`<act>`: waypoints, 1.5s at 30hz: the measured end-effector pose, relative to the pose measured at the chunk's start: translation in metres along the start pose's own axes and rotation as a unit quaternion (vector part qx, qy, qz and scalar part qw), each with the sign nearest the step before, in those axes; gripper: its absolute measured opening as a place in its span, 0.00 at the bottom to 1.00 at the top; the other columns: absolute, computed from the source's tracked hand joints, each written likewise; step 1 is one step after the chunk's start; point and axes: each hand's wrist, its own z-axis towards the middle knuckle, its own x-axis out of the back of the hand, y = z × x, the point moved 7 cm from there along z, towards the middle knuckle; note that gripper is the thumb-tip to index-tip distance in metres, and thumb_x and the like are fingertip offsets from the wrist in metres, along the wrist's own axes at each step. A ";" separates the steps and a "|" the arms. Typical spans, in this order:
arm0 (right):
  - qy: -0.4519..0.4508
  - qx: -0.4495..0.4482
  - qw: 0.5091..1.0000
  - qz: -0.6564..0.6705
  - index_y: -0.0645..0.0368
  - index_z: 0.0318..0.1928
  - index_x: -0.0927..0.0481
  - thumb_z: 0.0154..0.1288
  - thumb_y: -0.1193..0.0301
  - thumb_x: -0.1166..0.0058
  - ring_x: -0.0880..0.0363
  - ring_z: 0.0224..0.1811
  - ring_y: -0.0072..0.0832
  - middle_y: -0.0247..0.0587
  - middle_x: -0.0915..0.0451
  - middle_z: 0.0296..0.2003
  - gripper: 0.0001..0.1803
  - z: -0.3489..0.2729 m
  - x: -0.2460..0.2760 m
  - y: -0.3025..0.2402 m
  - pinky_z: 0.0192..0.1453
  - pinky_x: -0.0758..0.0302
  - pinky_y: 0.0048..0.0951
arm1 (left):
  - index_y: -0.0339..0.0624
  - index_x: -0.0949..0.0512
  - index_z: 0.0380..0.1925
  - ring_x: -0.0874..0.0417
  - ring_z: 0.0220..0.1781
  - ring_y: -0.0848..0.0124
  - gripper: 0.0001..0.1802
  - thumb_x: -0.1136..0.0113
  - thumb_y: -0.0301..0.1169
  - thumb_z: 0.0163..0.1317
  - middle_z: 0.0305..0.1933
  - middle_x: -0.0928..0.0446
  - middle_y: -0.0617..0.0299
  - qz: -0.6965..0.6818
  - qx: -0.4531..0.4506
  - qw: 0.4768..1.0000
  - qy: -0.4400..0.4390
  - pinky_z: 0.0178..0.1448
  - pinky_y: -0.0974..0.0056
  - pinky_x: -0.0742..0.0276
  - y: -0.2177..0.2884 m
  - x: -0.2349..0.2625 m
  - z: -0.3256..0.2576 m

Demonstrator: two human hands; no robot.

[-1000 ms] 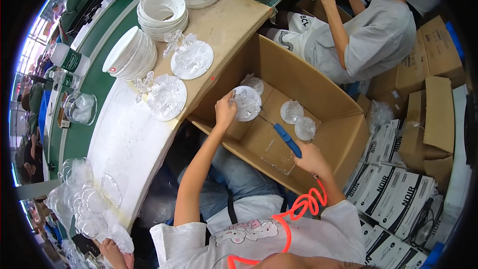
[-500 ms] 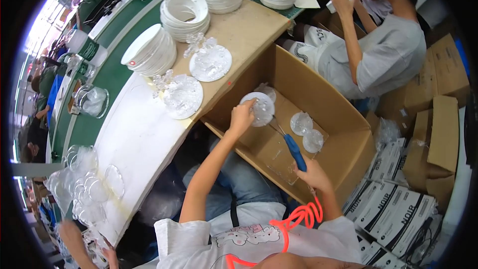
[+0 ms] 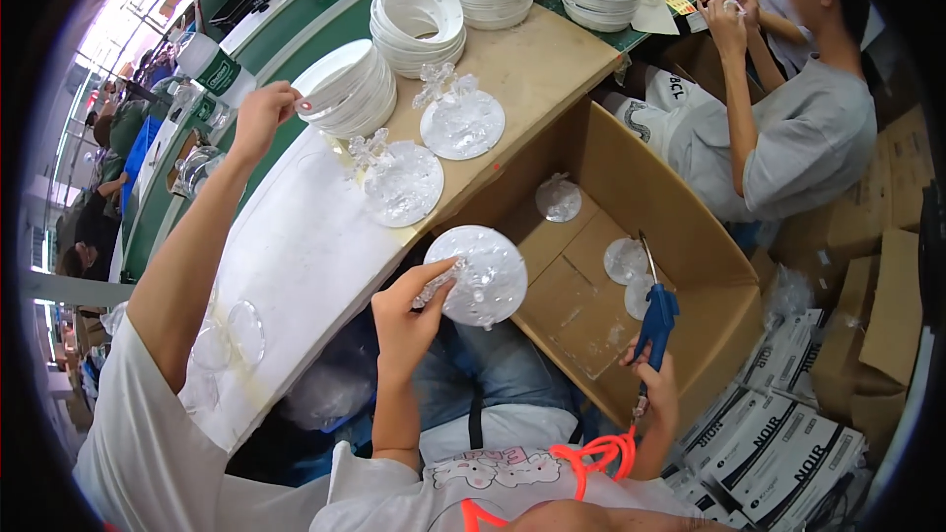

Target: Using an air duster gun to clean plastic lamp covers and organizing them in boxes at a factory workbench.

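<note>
Fingers [image 3: 434, 281] of the left hand [image 3: 406, 320] pinch the clear plastic disc [image 3: 483, 276] above the cardboard box [image 3: 680, 227], right hand [image 3: 655, 379] wrapped around blue-handled cutters [image 3: 655, 310]; best trimmed with the disc held steady.

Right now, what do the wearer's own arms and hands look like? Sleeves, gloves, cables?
Left hand and right hand are both bare, no gloves, no watch or rings visible. Forearms uncovered; white short-sleeved tee with a printed cartoon on the front. An orange coiled cord runs across the chest near the right arm.
</note>
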 end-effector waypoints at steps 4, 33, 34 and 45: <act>-0.047 0.015 0.999 0.024 0.67 0.44 0.32 0.44 0.78 0.58 0.25 0.35 0.27 0.39 0.27 0.30 0.21 0.010 -0.018 -0.001 0.43 0.30 0.26 | 0.36 0.21 0.32 0.18 0.34 0.67 0.11 0.39 0.17 0.45 0.32 0.20 0.55 0.081 0.039 0.992 0.092 0.40 0.70 0.27 -0.010 0.037 -0.016; 0.040 -0.014 0.999 0.023 0.66 0.41 0.29 0.47 0.78 0.56 0.24 0.32 0.25 0.37 0.26 0.29 0.17 0.009 0.027 0.051 0.41 0.29 0.26 | 0.32 0.29 0.44 0.26 0.47 0.62 0.17 0.41 0.23 0.53 0.45 0.27 0.52 0.309 -0.079 0.861 0.396 0.56 0.60 0.32 -0.020 0.080 0.017; 0.042 -0.021 0.999 0.027 0.66 0.41 0.29 0.47 0.77 0.56 0.24 0.32 0.25 0.37 0.26 0.29 0.17 0.013 0.028 0.053 0.41 0.29 0.26 | 0.31 0.29 0.42 0.25 0.45 0.62 0.15 0.42 0.22 0.54 0.43 0.27 0.51 0.259 -0.093 0.904 0.328 0.52 0.62 0.31 -0.017 0.047 0.023; 0.054 -0.115 0.988 -0.093 0.59 0.34 0.25 0.52 0.68 0.45 0.30 0.27 0.19 0.31 0.27 0.24 0.10 0.052 0.023 0.098 0.32 0.31 0.25 | 0.38 0.32 0.47 0.27 0.52 0.55 0.18 0.51 0.31 0.55 0.50 0.29 0.47 0.173 0.130 0.911 -0.352 0.52 0.56 0.30 -0.256 -0.399 0.096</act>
